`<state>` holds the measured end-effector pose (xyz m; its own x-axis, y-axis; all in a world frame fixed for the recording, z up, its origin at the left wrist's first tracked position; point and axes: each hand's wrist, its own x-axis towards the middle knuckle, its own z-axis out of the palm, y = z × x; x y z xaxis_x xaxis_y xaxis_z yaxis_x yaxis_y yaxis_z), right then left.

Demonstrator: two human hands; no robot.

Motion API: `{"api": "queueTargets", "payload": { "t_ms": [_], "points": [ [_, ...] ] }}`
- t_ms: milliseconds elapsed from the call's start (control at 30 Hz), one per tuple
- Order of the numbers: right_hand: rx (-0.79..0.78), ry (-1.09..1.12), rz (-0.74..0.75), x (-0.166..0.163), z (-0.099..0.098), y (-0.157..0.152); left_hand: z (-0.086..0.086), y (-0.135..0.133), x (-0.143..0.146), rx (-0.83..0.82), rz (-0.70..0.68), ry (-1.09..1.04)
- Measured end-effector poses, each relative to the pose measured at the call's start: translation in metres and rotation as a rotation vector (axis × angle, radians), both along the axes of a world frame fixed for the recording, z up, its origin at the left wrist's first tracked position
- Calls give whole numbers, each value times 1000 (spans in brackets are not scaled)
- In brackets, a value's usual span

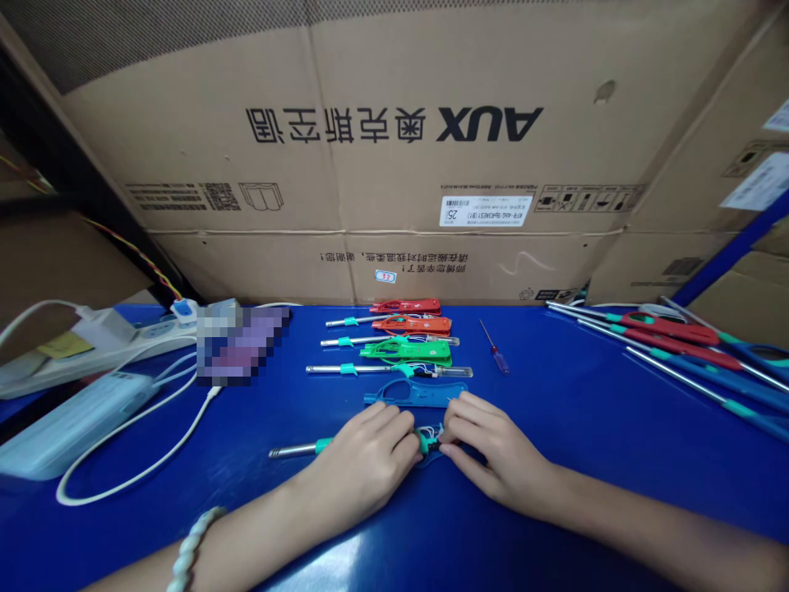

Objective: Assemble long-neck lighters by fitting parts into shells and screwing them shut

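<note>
My left hand (pixel 363 456) and my right hand (pixel 493 448) lie close together on the blue table (pixel 555 427), both pinched on a long-nosed lighter part (pixel 425 442) with a metal tube (pixel 292 450) that sticks out to the left. Its teal trigger piece shows between my fingertips. Just beyond my hands lies a blue lighter shell (pixel 412 395). Farther back, a green lighter (pixel 407 352) and two red lighters (pixel 410 323) lie in a row, tubes pointing left.
A small red-handled screwdriver (pixel 495 347) lies right of the row. Several assembled long lighters (pixel 678 345) are heaped at the right edge. A power strip (pixel 111 333), white cables and a white case (pixel 67 423) are at the left. Cardboard boxes (pixel 394 164) wall the back.
</note>
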<state>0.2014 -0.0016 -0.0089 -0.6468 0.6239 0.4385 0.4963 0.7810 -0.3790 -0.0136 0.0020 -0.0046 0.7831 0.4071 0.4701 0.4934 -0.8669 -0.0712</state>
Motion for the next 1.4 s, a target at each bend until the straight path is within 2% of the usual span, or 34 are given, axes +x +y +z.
{"api": "queueTargets", "payload": {
  "t_ms": [233, 467, 567, 800, 933, 1067, 1133, 1233, 1300, 1400],
  "points": [
    [72, -58, -6, 1, -2, 0, -2, -1, 3, 53, -3, 2],
    [414, -340, 29, 1, 0, -8, -2, -5, 3, 117, 3, 85],
    [499, -434, 56, -1, 2, -15, -3, -7, 2, 138, -2, 107],
    [562, -433, 59, -4, 3, -19, -10, -27, 8, 354, 36, 211],
    [567, -369, 37, -3, 0, -14, -11, -32, 10, 387, 42, 263],
    [490, -301, 25, -1, -2, -9, -8, -23, 5, 385, 38, 262],
    [366, -251, 18, 1, 1, -6, -8, -17, 2, 377, 34, 232],
    [88, -108, 10, 7, 8, 4, -9, -13, 0, 364, 20, 197],
    [-76, 18, -51, 13, 14, 15, -10, -12, 1, 366, 19, 189],
    [-118, 74, -174, 26, 19, 31, -11, -13, 2, 372, 29, 178]
  ]
}}
